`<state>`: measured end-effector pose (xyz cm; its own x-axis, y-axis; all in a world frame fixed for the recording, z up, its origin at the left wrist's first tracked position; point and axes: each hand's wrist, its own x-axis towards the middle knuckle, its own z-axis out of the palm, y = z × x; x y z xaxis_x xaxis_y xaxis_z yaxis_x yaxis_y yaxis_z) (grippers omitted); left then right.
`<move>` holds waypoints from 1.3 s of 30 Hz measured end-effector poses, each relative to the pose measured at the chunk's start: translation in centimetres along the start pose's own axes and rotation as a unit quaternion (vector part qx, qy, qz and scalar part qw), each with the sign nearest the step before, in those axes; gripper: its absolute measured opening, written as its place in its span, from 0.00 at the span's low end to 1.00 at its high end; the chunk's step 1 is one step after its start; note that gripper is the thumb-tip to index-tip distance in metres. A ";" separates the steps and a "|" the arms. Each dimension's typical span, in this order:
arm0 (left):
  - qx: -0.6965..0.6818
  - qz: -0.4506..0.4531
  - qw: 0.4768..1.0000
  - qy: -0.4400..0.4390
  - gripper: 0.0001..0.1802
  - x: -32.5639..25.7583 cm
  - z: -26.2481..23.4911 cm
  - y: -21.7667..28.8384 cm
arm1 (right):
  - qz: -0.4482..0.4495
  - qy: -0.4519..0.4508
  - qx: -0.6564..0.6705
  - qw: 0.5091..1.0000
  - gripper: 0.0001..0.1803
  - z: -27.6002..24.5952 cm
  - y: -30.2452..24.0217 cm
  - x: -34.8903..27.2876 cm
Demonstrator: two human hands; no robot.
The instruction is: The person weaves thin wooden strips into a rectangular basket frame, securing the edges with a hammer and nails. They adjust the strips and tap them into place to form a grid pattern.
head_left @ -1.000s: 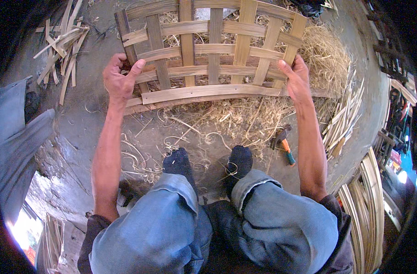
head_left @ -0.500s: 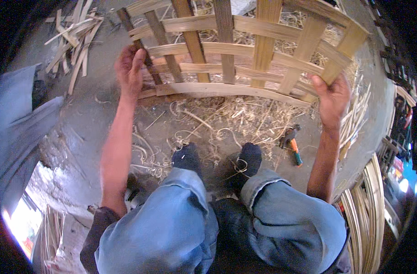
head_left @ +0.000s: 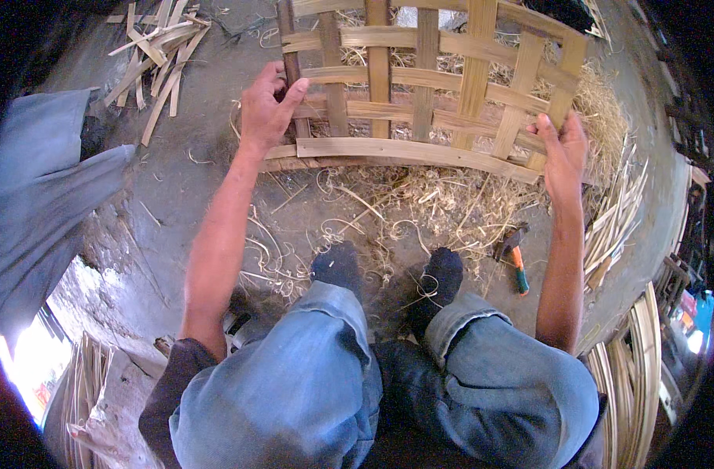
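A woven panel of flat bamboo strips (head_left: 470, 74), an open lattice with square gaps, is held up in front of me beyond my feet. My left hand (head_left: 269, 109) grips its dark left edge strip, thumb on the near side. At the lower right corner, my right hand (head_left: 562, 152) pinches the strips between thumb and fingers. One pale strip (head_left: 412, 152) runs along the panel's bottom edge. Behind the lattice lies a reddish-brown board, mostly hidden. A hammer (head_left: 515, 258) with an orange and green handle rests on the floor nearer me, left of my right forearm.
Curly shavings (head_left: 419, 203) litter the floor between the panel and my feet. Loose bamboo strips (head_left: 160, 59) are heaped at the far left, more strips (head_left: 616, 223) at the right. Long bent strips (head_left: 642, 367) stand at the lower right. Blue-grey cloth (head_left: 48, 180) hangs at the left.
The panel has straightened, its slanting left edge now nearly upright, and it looks smaller in view. My left hand has shifted right with that edge; both hands keep their hold.
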<state>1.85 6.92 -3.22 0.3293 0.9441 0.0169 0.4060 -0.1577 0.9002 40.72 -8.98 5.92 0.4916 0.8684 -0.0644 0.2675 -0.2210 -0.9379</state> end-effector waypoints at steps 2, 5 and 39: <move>-0.032 0.022 0.999 -0.008 0.19 0.4 0.3 -0.7 | 0.004 0.020 -0.080 0.997 0.12 -0.2 0.5 0.0; -0.137 0.015 0.990 0.012 0.18 -0.3 -0.4 -1.8 | -0.013 0.033 -0.115 0.993 0.12 0.9 -2.1 -1.0; 0.161 -0.132 0.975 -0.072 0.26 0.4 -0.4 4.2 | 0.031 0.014 -0.210 0.977 0.25 -6.5 3.4 5.6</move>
<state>3.32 6.72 0.74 0.2841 0.9172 -0.2793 0.7316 -0.0191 0.6814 49.79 -7.75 4.63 0.5387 0.8363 -0.1019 0.5496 -0.4405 -0.7098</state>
